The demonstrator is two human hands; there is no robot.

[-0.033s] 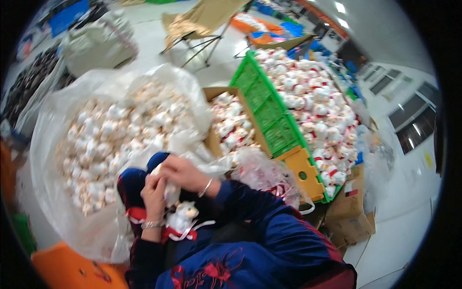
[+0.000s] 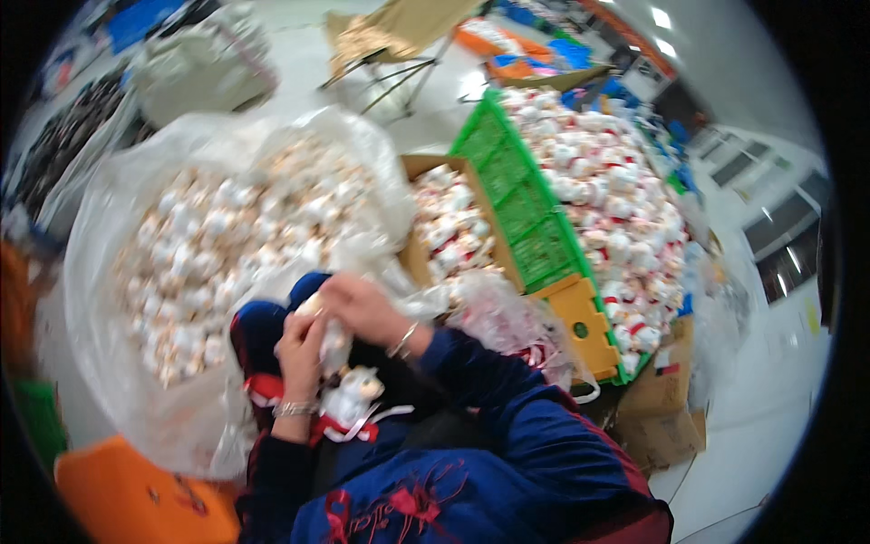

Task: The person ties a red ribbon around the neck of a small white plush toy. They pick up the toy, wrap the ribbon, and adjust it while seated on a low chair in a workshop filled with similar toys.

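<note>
Above my lap, my left hand point(image 2: 300, 352) and my right hand point(image 2: 367, 311) are close together, fingers closed on a small white plush toy point(image 2: 335, 344). Its beige end point(image 2: 311, 305) pokes out between my fingers; most of the rest is hidden or blurred. Just below, a second white plush toy point(image 2: 349, 399) with a beige muzzle lies on my lap. Red cloth point(image 2: 332, 428) and a thin white ribbon point(image 2: 391, 412) lie beside it. More red cloth point(image 2: 264, 388) is left of my left wrist.
A large clear plastic bag point(image 2: 95, 299) full of white-and-beige plush pieces spreads at the left. Ahead stands a cardboard box point(image 2: 494, 243) of toys with red bits. To its right, a green crate point(image 2: 507, 195) holds many more. An orange stool-like surface point(image 2: 136, 499) is at lower left.
The whole scene sits slightly further right in the picture. My right hand's fingers have shifted a little from the toy's tip, showing more of its beige end. Both hands still hold it.
</note>
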